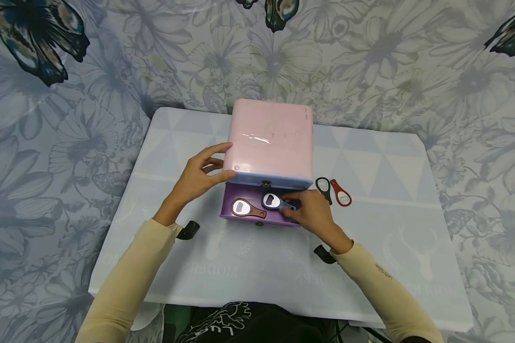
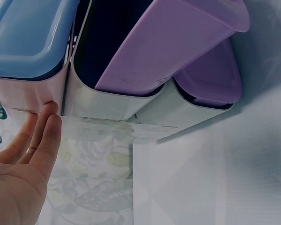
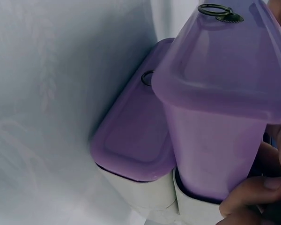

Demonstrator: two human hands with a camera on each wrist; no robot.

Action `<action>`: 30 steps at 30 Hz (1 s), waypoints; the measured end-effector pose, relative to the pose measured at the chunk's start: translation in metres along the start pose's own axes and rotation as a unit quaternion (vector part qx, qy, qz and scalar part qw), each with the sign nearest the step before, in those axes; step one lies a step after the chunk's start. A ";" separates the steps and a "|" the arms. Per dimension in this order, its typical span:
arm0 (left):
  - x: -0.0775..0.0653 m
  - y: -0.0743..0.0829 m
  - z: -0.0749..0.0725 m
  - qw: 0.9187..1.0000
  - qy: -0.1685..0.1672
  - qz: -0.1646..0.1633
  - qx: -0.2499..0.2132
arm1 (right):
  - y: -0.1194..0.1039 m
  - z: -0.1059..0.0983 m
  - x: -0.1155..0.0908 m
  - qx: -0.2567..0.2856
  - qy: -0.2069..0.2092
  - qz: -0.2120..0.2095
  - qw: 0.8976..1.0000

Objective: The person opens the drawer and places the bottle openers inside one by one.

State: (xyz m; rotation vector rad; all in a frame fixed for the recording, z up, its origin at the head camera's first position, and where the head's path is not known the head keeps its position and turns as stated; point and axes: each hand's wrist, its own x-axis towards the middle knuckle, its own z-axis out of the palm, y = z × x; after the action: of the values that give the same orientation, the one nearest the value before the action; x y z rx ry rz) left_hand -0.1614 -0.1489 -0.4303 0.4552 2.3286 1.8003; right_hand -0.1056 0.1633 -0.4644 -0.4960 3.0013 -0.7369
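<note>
A pink-topped drawer unit [image 1: 272, 138] stands on the table, its purple middle drawer [image 1: 227, 209] pulled out. Fingers of my left hand [image 1: 197, 176] touch the unit's left side near the front; the left wrist view shows them against the pink wall below the blue top drawer [image 2: 28, 37]. Inside the purple drawer lies a brown-handled magnifying glass [image 1: 247, 208]. Beside it, my right hand [image 1: 310, 209] pinches the handle of a dark blue magnifying glass [image 1: 272, 201] over the drawer. In the right wrist view the drawer front hides what the right hand [image 3: 253, 197] holds.
To the right of the unit, a black magnifying glass [image 1: 324, 188] and a red magnifying glass [image 1: 341, 193] lie on the table [image 1: 390, 228]. Under the pulled-out drawer, a lower purple drawer [image 3: 136, 126] is closed. Patterned cloth [image 1: 368, 62] hangs behind the table.
</note>
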 end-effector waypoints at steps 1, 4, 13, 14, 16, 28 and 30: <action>0.000 -0.001 0.000 1.000 0.000 0.001 0.000 | 0.000 0.001 0.000 -0.003 0.000 0.001 1.000; 0.000 -0.003 0.001 1.000 0.000 0.003 0.002 | 0.000 0.003 -0.001 -0.006 0.001 0.002 1.000; -0.002 -0.007 0.001 1.000 -0.002 0.010 0.005 | -0.004 -0.003 -0.009 0.034 0.020 -0.011 0.999; -0.002 -0.007 0.001 1.000 -0.002 0.010 0.005 | -0.005 -0.005 -0.011 0.043 0.030 -0.020 0.998; -0.002 -0.008 0.001 1.000 0.000 0.011 0.006 | -0.006 -0.009 -0.015 0.059 0.054 -0.042 0.996; -0.005 0.025 0.002 1.000 -0.003 0.004 0.006 | -0.025 -0.015 -0.058 0.148 0.105 -0.088 0.980; -0.005 0.025 0.002 1.000 -0.003 0.006 0.005 | -0.030 -0.008 -0.064 0.168 0.087 -0.091 0.978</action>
State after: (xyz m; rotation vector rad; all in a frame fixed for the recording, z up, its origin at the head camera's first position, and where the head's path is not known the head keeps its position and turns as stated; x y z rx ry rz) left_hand -0.1526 -0.1432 -0.4066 0.4756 2.3375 1.7912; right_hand -0.0360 0.1615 -0.4477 -0.7275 2.9127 -1.3368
